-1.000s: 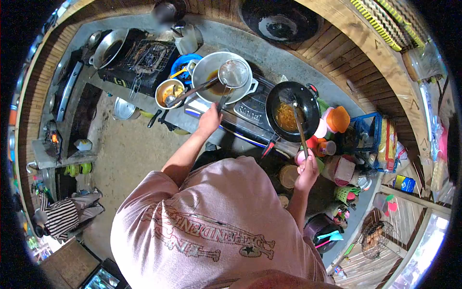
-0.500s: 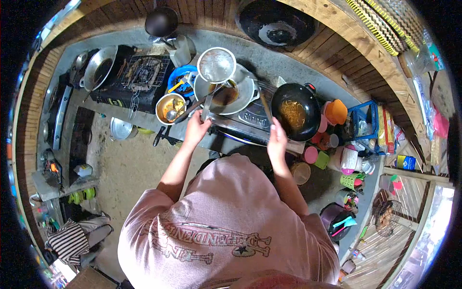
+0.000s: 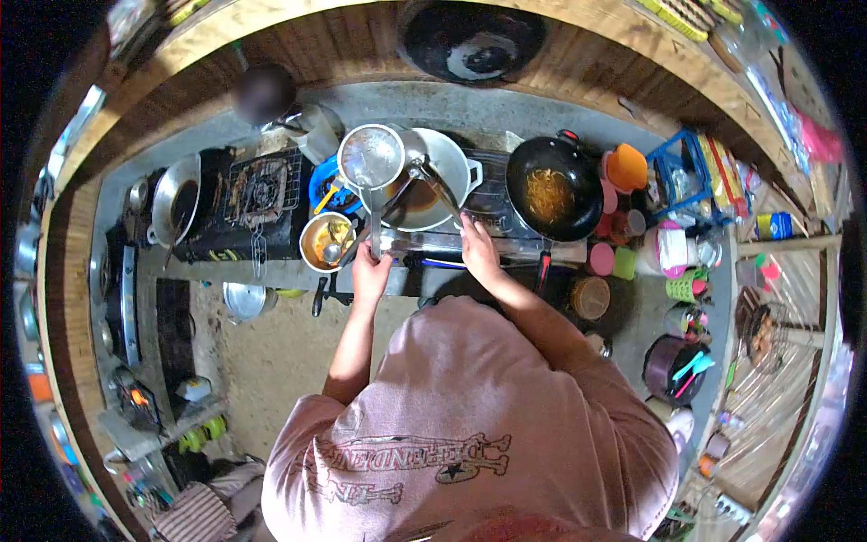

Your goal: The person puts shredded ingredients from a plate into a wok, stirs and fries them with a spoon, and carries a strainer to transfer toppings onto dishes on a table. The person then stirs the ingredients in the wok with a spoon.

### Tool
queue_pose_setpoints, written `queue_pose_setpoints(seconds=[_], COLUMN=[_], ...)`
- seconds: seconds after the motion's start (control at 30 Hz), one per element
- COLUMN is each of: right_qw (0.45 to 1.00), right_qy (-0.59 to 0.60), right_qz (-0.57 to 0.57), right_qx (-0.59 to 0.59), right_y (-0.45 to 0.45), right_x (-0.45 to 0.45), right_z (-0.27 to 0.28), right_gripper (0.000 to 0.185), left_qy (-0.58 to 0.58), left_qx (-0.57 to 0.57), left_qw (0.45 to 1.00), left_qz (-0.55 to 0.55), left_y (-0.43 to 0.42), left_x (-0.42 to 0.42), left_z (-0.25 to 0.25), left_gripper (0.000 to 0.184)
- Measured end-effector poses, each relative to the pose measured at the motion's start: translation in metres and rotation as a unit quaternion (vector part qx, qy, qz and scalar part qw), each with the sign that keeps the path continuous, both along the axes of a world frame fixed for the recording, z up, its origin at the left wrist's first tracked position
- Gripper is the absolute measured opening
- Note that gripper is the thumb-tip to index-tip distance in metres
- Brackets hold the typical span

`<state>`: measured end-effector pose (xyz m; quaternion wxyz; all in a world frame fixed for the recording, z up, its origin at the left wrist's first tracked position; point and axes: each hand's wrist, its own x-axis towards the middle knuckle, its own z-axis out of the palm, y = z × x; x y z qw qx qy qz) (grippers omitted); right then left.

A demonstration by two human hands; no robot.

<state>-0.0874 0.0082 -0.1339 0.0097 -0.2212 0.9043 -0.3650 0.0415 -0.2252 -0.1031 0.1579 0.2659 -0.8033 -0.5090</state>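
Observation:
My left hand (image 3: 368,271) is closed round the handle of a round mesh strainer (image 3: 371,155), raised over the left side of a white two-handled pot (image 3: 476,173). A dark long-handled utensil (image 3: 396,203) also runs from near that hand over the pot. My right hand (image 3: 480,248) grips a long brown-handled utensil (image 3: 441,188), slanting up-left over the pot; its head is hard to make out where the two utensils meet. Dark brown liquid (image 3: 404,203) lies in the pot. Left of it sits a bowl (image 3: 307,248) with yellowish food and a spoon.
A black frying pan (image 3: 582,203) with golden fried strips (image 3: 547,192) stands right of the pot on the stove (image 3: 492,217). A blue basin (image 3: 322,172) and a grill rack (image 3: 266,194) lie leftward. Cups and a blue crate (image 3: 686,176) are at right. Another person (image 3: 203,510) is lower left.
My right hand has moved left, swinging its utensil from the pot's right rim to over its middle. The strainer has shifted left and down in view. The camera view has turned too.

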Motion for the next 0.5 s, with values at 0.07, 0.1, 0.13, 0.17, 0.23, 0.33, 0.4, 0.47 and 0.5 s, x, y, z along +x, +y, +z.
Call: queue_pose_setpoints(seconds=[0.07,0.1,0.13,0.17,0.23,0.33,0.4,0.47,0.5], right_qw=[0.999,0.999,0.999,0.999,0.999,0.996,0.997,0.992,0.992], right_qy=[0.044,0.042,0.016,-0.011,-0.017,-0.064,-0.017,0.075,0.074], right_qz=[0.001,-0.014,-0.005,0.003,0.000,0.011,-0.004,0.002,-0.008], right_qx=[0.016,0.017,0.031,0.043,0.045,0.061,0.081,0.100,0.101], right_y=[0.003,0.003,0.002,0.003,0.006,0.008,0.010,0.017,0.021], right_x=[0.001,0.000,-0.001,-0.002,-0.001,-0.001,0.002,0.006,0.011], right_z=[-0.016,-0.018,-0.018,-0.017,-0.012,0.014,0.026,0.040,0.058], right_gripper=[0.046,0.046,0.047,0.049,0.051,0.054,0.055,0.053,0.053], left_qy=[-0.011,-0.019,-0.006,-0.005,0.007,0.050,0.051,0.037,0.036], left_qx=[0.035,0.070,0.096,0.086,0.066,0.052,0.039,0.074,0.074], left_qw=[0.999,0.997,0.995,0.996,0.997,0.994,0.993,0.990,0.989], left_qz=[-0.017,-0.019,-0.020,-0.031,-0.046,-0.079,-0.103,-0.116,-0.126], left_y=[0.002,0.004,0.005,0.003,0.011,0.012,0.014,0.016,0.021], left_x=[0.000,0.000,0.000,0.000,0.000,-0.003,-0.006,-0.009,-0.010], left_z=[0.006,0.006,0.003,-0.007,0.006,-0.009,-0.016,-0.025,-0.021], left_gripper=[0.030,0.030,0.029,0.029,0.029,0.030,0.029,0.029,0.029])
